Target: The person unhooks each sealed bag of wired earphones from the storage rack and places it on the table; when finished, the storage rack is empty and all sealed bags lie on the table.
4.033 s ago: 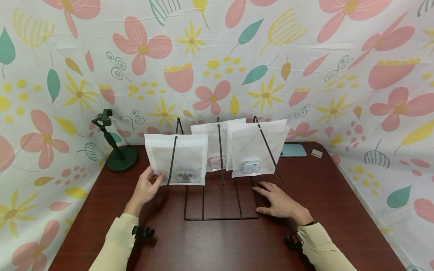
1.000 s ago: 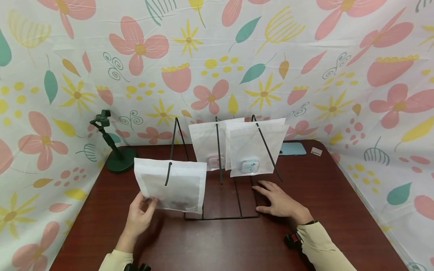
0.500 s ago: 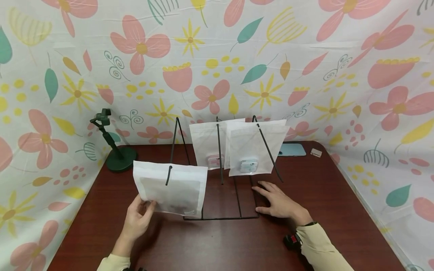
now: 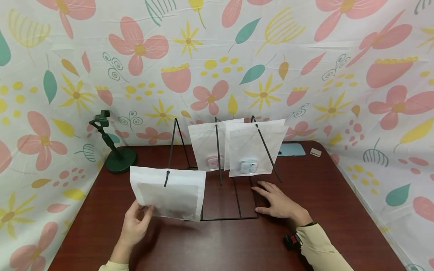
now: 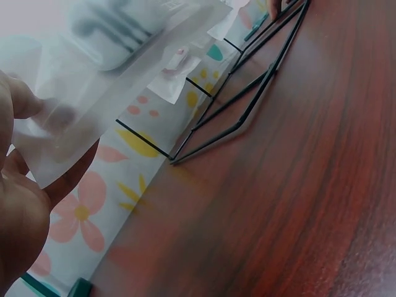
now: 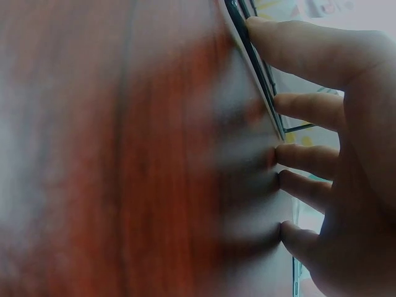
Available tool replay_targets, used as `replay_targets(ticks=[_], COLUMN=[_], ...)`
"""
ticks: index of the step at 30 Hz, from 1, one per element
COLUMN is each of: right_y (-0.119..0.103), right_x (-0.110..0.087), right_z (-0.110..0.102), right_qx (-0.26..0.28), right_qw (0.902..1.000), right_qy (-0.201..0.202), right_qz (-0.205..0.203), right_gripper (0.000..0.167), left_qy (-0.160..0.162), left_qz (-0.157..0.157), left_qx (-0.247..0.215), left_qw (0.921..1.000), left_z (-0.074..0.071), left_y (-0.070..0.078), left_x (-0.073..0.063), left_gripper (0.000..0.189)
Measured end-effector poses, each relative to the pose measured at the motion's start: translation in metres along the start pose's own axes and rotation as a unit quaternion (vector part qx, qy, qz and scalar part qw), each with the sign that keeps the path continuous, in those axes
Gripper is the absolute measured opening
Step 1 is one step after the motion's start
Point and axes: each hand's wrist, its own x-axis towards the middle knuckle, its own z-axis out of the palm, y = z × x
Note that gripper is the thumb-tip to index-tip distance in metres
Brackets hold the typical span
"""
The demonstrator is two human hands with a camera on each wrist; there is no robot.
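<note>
My left hand pinches the lower left corner of a white translucent zip bag, its thumb in front. The bag tilts toward me, and the tip of a black prong pokes through the hole at its top. Through its film in the left wrist view, a blurred dark-patterned item shows. Fingers spread, my right hand rests on the table by the right side of the black wire rack. In the right wrist view, its thumb and index finger touch the rack's wire.
Two other prongs carry white bags, one with a pink case, another with a light blue case. Behind stand a dark green stand at left, a light blue phone and a small white item at right. Floral cloth backs the table.
My left hand has drawn the left bag forward and down along its prong, toward the prong's front tip, and the bag now tilts more. My right hand has stayed by the rack.
</note>
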Motion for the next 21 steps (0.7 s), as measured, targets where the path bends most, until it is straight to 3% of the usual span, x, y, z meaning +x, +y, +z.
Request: replay_targets(ticks=[14, 21], right_y=[0.000, 0.000], right_x=[0.000, 0.001], right_z=[0.001, 0.000], right_qx=[0.002, 0.003], right_qw=[1.0000, 1.0000], right_qy=[0.006, 0.005], right_qz=[-0.006, -0.004], right_gripper=[0.072, 0.072], left_qy=[0.011, 0.024], left_qz=[0.008, 0.002], left_qx=[0.005, -0.023], left_qw=[0.9999, 0.9994], left_z=[-0.002, -0.002], left_y=[0.008, 0.012], left_x=[-0.006, -0.013], left_gripper=[0.026, 0.027])
